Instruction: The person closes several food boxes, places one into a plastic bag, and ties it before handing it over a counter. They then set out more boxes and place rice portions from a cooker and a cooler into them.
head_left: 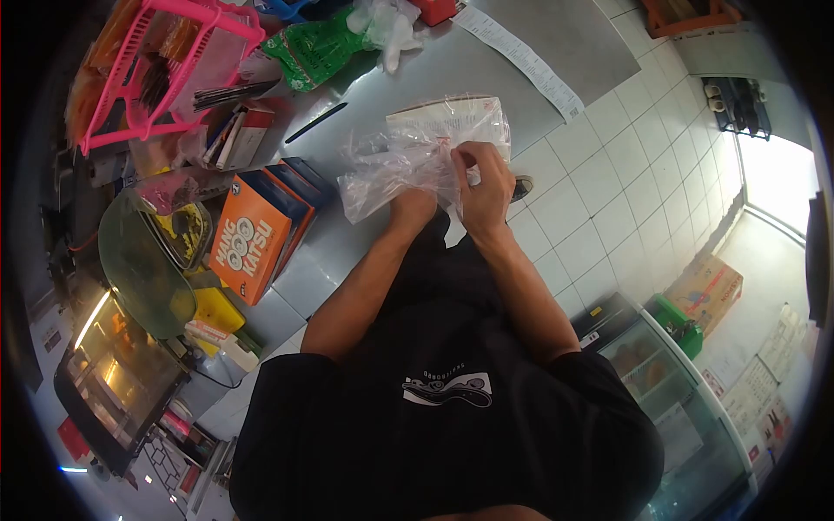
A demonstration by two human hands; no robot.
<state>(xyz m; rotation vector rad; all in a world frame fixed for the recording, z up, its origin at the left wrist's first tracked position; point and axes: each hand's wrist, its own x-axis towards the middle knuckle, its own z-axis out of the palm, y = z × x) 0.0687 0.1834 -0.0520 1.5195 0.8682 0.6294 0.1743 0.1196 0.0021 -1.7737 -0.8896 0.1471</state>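
Here at the upper centre of the frame we have a clear plastic bag (373, 187), likely light, soft and slippery, best held by its gathered folds, against a stiff-looking box (434, 111), our right hand (486, 185) pinching the film, our left hand (413, 208) half hidden, its grip impossible to tell.

Pink plastic rack (116, 73) toward the left edge of the grey metal worktop (595, 43), long white paper strip (519, 61) reaching its near edge
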